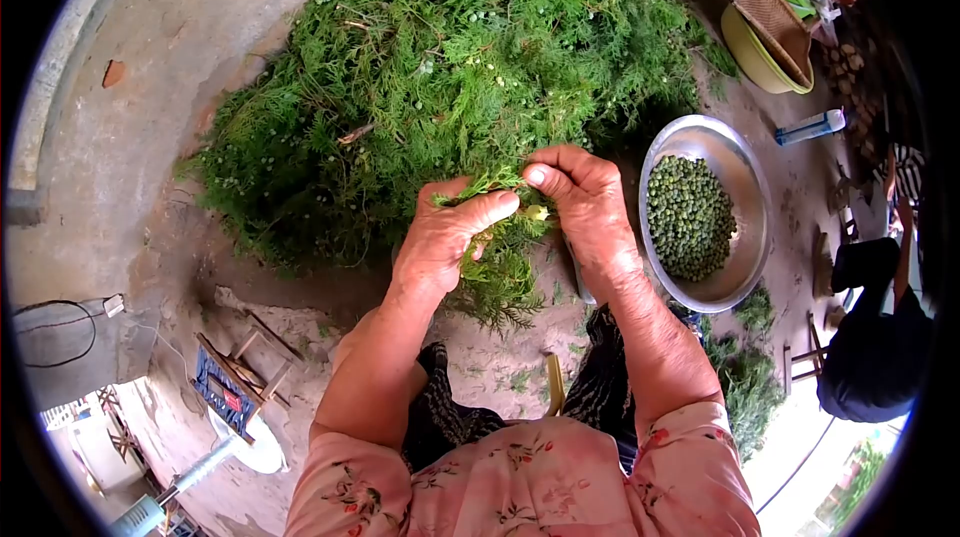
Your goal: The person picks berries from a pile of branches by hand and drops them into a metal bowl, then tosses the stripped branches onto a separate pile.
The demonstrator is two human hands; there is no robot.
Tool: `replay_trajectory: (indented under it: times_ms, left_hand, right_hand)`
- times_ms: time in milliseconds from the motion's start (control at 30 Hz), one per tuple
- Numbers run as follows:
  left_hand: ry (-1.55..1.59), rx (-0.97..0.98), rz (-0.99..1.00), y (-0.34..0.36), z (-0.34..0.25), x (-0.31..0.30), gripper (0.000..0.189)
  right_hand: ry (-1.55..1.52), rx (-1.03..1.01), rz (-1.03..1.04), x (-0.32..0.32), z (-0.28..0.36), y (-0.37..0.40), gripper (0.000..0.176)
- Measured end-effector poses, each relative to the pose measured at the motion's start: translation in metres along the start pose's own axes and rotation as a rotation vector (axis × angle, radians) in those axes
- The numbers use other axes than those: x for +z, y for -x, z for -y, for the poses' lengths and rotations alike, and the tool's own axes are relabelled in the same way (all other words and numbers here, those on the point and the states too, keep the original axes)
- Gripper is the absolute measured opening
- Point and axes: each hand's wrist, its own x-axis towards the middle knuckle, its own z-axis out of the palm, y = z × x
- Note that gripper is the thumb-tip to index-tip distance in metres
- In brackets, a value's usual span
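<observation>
My left hand (448,233) is closed around a leafy green conifer sprig (500,282), which hangs below my fingers. Close beside it, my right hand (583,199) has thumb and forefinger pinched together at the sprig's upper part. Whatever lies between those two fingertips is too small to make out. A pale yellow-green bit (537,213) shows between the hands. Beyond them spreads a big heap of conifer branches (470,67) dotted with small pale green cones. To the right stands a metal basin (752,227) holding many small round green cones (688,217).
A yellow basin (750,52) with a woven basket (768,17) sits at the upper right, near a blue-white box (810,127). Another person in dark clothes (870,357) is at the right edge. A wooden stool (240,377) stands lower left. Loose greenery (742,387) lies below the metal basin.
</observation>
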Motion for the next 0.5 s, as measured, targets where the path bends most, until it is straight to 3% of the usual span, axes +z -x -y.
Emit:
replay_trajectory:
  times_ms: [133, 200, 233, 267, 300, 333, 367, 433, 500]
  left_hand:
    - [0.024, 0.011, -0.084, 0.005, 0.002, 0.002, 0.062]
    - [0.086, -0.007, 0.001, 0.007, 0.001, -0.007, 0.067]
    - [0.149, -0.023, 0.092, 0.008, -0.001, -0.011, 0.071]
    - [0.142, 0.003, 0.015, 0.011, -0.001, -0.013, 0.076]
    - [0.106, 0.02, -0.033, 0.011, -0.004, -0.014, 0.075]
    - [0.071, 0.038, -0.09, 0.011, -0.007, -0.015, 0.074]
    - [0.071, 0.04, -0.099, 0.012, -0.009, -0.013, 0.074]
    - [0.074, 0.085, -0.227, 0.012, -0.011, -0.004, 0.062]
    - [0.057, 0.091, -0.176, 0.013, -0.018, 0.0, 0.052]
  right_hand:
    - [0.253, -0.377, 0.029, -0.007, 0.003, -0.006, 0.013]
    - [0.354, -0.322, -0.083, -0.01, 0.007, -0.006, 0.011]
    - [0.264, -0.184, -0.194, -0.022, -0.013, -0.014, 0.009]
    - [0.159, 0.058, -0.24, -0.035, 0.004, -0.018, 0.003]
    - [-0.075, 0.087, -0.26, -0.049, 0.001, -0.022, 0.004]
    - [-0.313, 0.119, -0.269, -0.057, -0.002, -0.025, 0.005]
    - [-0.318, 0.121, -0.261, -0.052, 0.001, -0.026, 0.005]
    - [-0.615, 0.269, -0.198, -0.042, 0.012, -0.021, 0.008]
    - [-0.704, 0.301, -0.086, -0.032, 0.011, -0.014, 0.011]
